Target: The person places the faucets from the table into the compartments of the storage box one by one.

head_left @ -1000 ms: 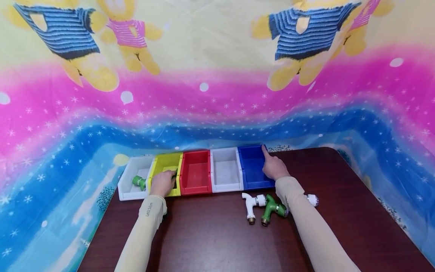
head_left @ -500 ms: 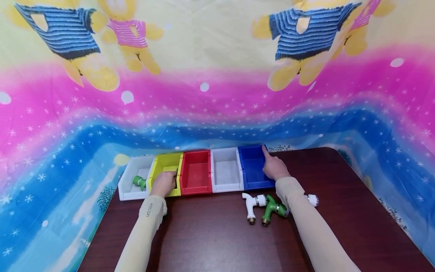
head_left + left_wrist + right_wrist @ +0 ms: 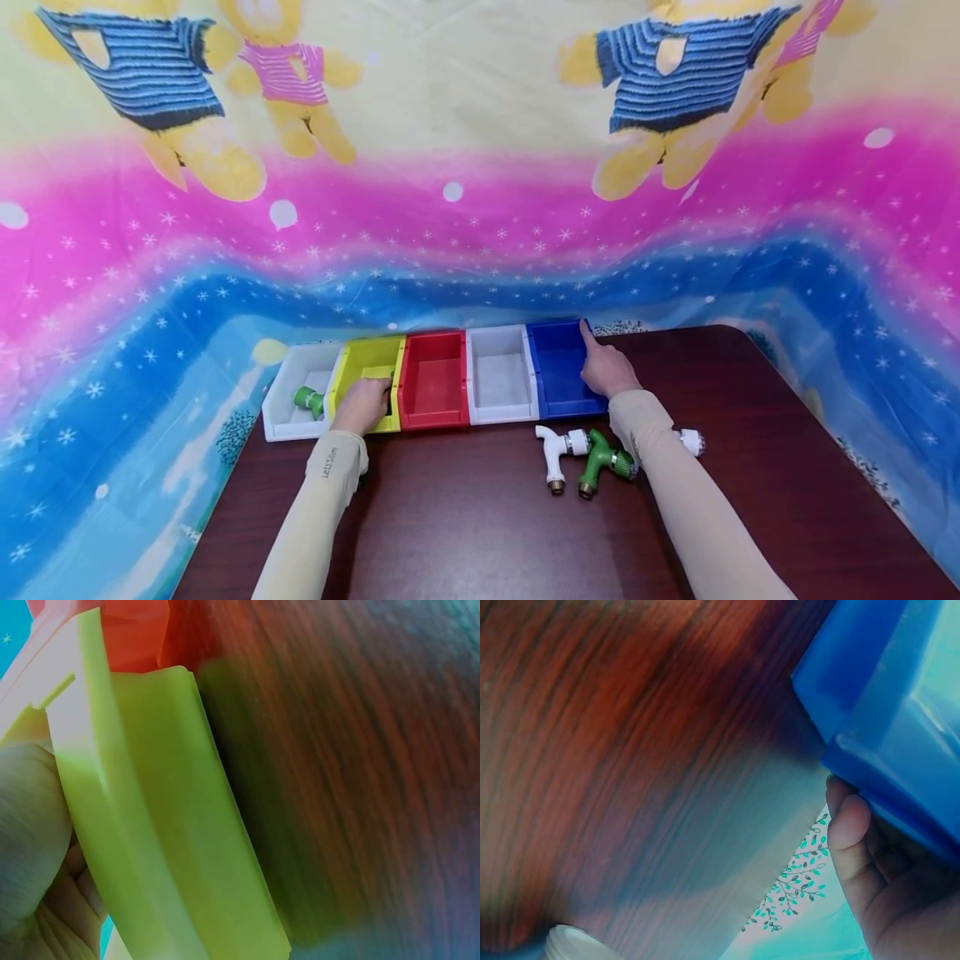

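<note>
My left hand (image 3: 362, 406) reaches into the yellow bin (image 3: 367, 354) over its front, and its fingertips are hidden at the right wall. A dark green bit shows by those fingers; I cannot tell whether it is held. In the left wrist view, the hand lies against the yellow bin's wall (image 3: 165, 802), some fingers bent. My right hand (image 3: 609, 371) grips the right side of the blue bin (image 3: 558, 358), index finger stretched along the rim toward the back corner. In the right wrist view, curled fingers (image 3: 851, 825) sit at the blue bin's edge (image 3: 885, 757).
A white bin (image 3: 288, 432) with a green faucet (image 3: 307, 402), a red bin (image 3: 435, 375) and another white bin (image 3: 500, 375) complete the row. On the brown table (image 3: 465, 525) lie a white faucet (image 3: 552, 458) and a green faucet (image 3: 596, 467); a white knob (image 3: 690, 442) shows beyond the right sleeve.
</note>
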Motion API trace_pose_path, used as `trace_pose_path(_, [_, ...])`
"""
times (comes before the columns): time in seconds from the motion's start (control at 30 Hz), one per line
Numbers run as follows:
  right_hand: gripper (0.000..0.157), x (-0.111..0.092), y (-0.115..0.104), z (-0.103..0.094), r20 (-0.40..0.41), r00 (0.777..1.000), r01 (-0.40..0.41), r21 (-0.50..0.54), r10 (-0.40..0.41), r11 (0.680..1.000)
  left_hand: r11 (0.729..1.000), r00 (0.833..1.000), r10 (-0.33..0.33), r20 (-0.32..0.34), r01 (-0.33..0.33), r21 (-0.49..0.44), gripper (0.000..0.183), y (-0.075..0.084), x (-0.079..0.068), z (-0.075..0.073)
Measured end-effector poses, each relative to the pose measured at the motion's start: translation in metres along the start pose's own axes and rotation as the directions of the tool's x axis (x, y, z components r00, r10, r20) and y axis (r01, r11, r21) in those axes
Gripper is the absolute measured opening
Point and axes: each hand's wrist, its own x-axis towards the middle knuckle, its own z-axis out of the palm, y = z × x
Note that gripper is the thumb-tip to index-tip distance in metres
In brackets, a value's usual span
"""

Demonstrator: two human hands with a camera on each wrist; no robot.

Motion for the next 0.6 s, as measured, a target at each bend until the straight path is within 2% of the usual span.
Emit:
trace_pose_path(0.37, [0.091, 0.0019, 0.0008, -0.0001, -0.016, 1.0, 0.006, -0.026, -0.006, 1.0, 1.0, 1.0, 0.007, 0.027, -0.006, -0.006, 0.023, -0.0009, 0.0003, -0.0034])
trace_pose_path(0.6, [0.091, 0.0013, 0.0012, -0.0007, -0.005, 1.0, 0.01, -0.024, -0.01, 1.0, 1.0, 0.999, -0.02, 0.037, 0.021, -0.006, 0.023, -0.0003, -0.0006, -0.002])
